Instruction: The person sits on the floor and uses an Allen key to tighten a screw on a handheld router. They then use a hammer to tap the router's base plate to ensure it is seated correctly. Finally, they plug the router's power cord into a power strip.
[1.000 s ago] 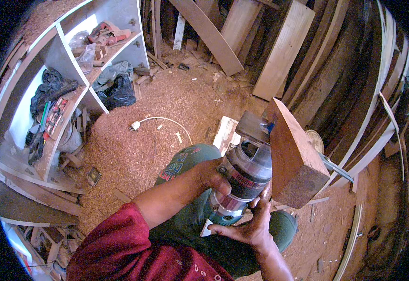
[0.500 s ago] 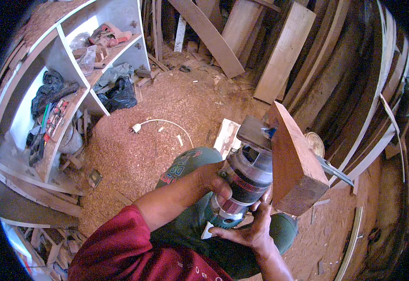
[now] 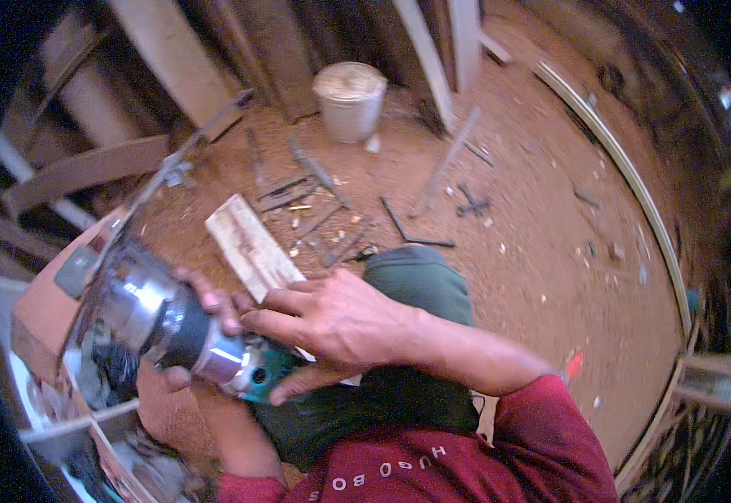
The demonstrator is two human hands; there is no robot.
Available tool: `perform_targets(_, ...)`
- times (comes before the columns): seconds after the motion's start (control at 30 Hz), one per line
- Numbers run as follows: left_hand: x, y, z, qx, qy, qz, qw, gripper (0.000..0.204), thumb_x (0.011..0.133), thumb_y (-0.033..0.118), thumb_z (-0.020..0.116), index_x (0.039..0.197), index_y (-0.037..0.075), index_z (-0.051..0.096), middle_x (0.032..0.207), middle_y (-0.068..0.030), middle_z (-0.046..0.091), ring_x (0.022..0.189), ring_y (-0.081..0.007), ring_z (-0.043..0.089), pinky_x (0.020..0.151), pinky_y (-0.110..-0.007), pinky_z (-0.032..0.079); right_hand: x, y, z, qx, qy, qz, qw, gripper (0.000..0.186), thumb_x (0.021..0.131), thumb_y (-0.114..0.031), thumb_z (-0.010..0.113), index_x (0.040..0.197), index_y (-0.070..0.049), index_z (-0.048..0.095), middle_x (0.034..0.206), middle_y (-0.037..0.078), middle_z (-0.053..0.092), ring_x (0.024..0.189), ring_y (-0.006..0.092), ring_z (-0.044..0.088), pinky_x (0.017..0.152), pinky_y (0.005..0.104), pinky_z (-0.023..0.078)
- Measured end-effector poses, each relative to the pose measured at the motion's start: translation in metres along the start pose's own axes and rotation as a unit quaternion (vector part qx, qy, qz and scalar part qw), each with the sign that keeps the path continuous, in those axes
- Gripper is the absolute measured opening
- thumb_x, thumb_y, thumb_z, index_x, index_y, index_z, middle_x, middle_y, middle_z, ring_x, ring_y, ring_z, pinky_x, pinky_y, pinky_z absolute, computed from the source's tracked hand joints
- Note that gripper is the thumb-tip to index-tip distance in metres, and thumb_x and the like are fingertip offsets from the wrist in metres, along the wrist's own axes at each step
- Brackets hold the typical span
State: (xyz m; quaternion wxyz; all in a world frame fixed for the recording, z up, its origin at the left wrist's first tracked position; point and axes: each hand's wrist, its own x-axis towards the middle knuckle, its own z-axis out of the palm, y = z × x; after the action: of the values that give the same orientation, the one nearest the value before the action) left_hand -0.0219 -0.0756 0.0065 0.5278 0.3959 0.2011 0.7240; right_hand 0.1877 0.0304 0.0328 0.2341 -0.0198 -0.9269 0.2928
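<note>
A handheld power router (image 3: 206,344), with a shiny metal and see-through lower part, a dark middle band and a teal end cap, lies tilted at the left in front of me. My left hand (image 3: 206,306) wraps round its body, fingers on the far side and thumb nearer me. On the teal end rests my right hand (image 3: 340,323), fingers curled over it and thumb along the near edge. Past the router's lower part is a reddish wooden block (image 3: 43,323), partly hidden and blurred. A long thin strip (image 3: 164,172) runs alongside the router.
A whitish board (image 3: 252,243) lies on the sawdust-covered floor beside my knee. Farther off stands a white lidded bucket (image 3: 350,109), with scattered dark bars (image 3: 407,239) nearer me. Planks (image 3: 164,50) lean at the back left. A long pale strip (image 3: 625,168) curves along the right.
My view has swung right, so the router now appears at the left. The router has turned in my hands. My right hand has moved from beside the teal end to over it.
</note>
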Motion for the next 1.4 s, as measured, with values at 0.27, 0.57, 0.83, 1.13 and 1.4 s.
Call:
perform_targets(0.27,-0.022,0.009,0.014,0.059,0.166,-0.007,0.984,0.103,0.063,0.027,0.089,0.142,0.004,0.028,0.117,-0.0135,0.051,0.096,-0.0260,0.059,0.092,-0.042,0.047,-0.102,0.091,-0.090,0.102,0.449,0.299,0.836,0.021,0.095,-0.013,0.062,0.110,0.002,0.065,0.090,0.011,0.071,0.075,0.0165,0.068,0.063,0.0275,0.054)
perform_targets(0.57,-0.019,0.008,-0.007,0.072,0.218,0.033,0.973,0.104,0.061,0.027,0.088,0.141,0.003,0.027,0.118,-0.0142,0.049,0.097,-0.0254,0.057,0.087,-0.039,0.046,-0.272,0.260,0.029,-0.092,0.230,0.535,0.807,0.026,0.089,-0.013,0.067,0.113,-0.002,0.066,0.095,0.013,0.072,0.086,0.0262,0.069,0.079,0.0371,0.054)
perform_targets(0.83,-0.026,-0.013,-0.020,0.090,0.208,0.008,0.974,0.106,0.063,0.029,0.087,0.144,0.004,0.024,0.122,-0.0149,0.048,0.099,-0.0259,0.056,0.088,-0.040,0.045,-0.226,0.312,0.169,-0.061,-0.038,0.395,0.916,0.031,0.084,-0.012,0.060,0.114,-0.009,0.065,0.112,0.018,0.063,0.102,0.0389,0.060,0.088,0.0464,0.050)
perform_targets(1.13,-0.014,-0.022,-0.050,0.082,0.188,-0.053,0.977,0.107,0.064,0.029,0.087,0.146,0.004,0.022,0.124,-0.0155,0.047,0.100,-0.0262,0.056,0.089,-0.041,0.045,-0.206,0.318,0.198,-0.269,-0.091,0.190,0.940,0.040,0.083,-0.025,0.064,0.119,-0.009,0.057,0.119,0.008,0.058,0.112,0.0268,0.055,0.088,0.0442,0.045)
perform_targets(1.4,-0.029,-0.009,-0.045,0.115,0.224,-0.050,0.967,0.108,0.068,0.031,0.084,0.148,0.003,0.018,0.125,-0.0166,0.048,0.099,-0.0265,0.057,0.087,-0.042,0.045,-0.250,0.298,0.111,-0.234,-0.096,0.374,0.892,0.043,0.076,-0.019,0.070,0.118,-0.014,0.060,0.119,0.007,0.060,0.115,0.0299,0.053,0.095,0.0461,0.043)
